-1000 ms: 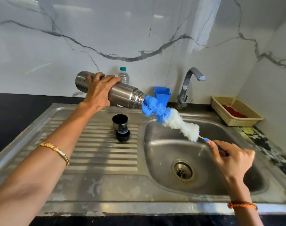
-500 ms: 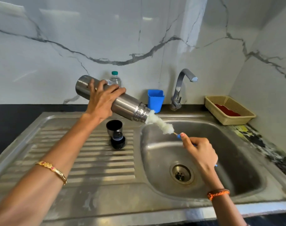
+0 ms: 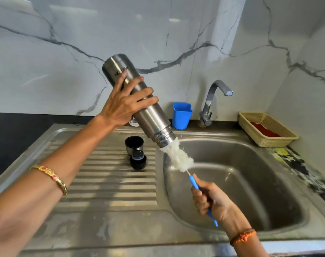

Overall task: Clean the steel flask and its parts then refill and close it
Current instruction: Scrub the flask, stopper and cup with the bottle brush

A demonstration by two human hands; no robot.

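Scrubbing the flask interior: left hand [image 3: 124,106] is wrapping its grip around the steel flask [image 3: 137,101], mouth tilting toward 5 o'clock over the sink [image 3: 269,182]; right hand [image 3: 211,201] is clenching the bottle brush [image 3: 178,156]. Next: rinsing.

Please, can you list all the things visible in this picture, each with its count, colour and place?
flask: one, steel, tilted mouth-down over the sink edge
bottle brush: one, white bristles, blue handle, partly inside the flask
cup lid: one, steel and black, on the drainboard
stopper: one, black, in front of the cup lid
sink: one, steel
tap: one, chrome, behind the sink
blue container: one, beside the tap
basket: one, beige, right counter
hands: left holds the flask; right grips the brush handle
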